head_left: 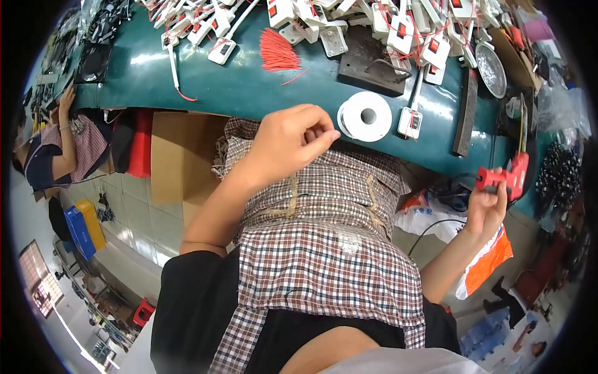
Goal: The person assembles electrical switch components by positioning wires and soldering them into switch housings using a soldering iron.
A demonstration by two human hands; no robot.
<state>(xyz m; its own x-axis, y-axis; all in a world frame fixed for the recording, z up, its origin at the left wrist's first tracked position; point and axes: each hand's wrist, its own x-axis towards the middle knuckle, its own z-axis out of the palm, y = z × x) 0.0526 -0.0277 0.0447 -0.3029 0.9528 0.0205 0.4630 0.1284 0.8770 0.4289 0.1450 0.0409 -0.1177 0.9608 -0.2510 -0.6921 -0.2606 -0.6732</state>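
Well right of the white wire spool (349, 116), the right hand (486, 212) holds the red pistol-grip tool (516, 176) by its handle, likely light, rigid and best gripped there, while the left hand (283, 142), fingertips pinched narrow, hovers at the spool's left

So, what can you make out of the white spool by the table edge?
The white spool lies flat on the green table, close to its near edge. Its round flange faces up, with a dark grey hole in the middle. It looks like smooth plastic and shows no obvious damage. The left hand's fingertips are right beside its rim; whether they touch it is unclear, as is anything wound on it.
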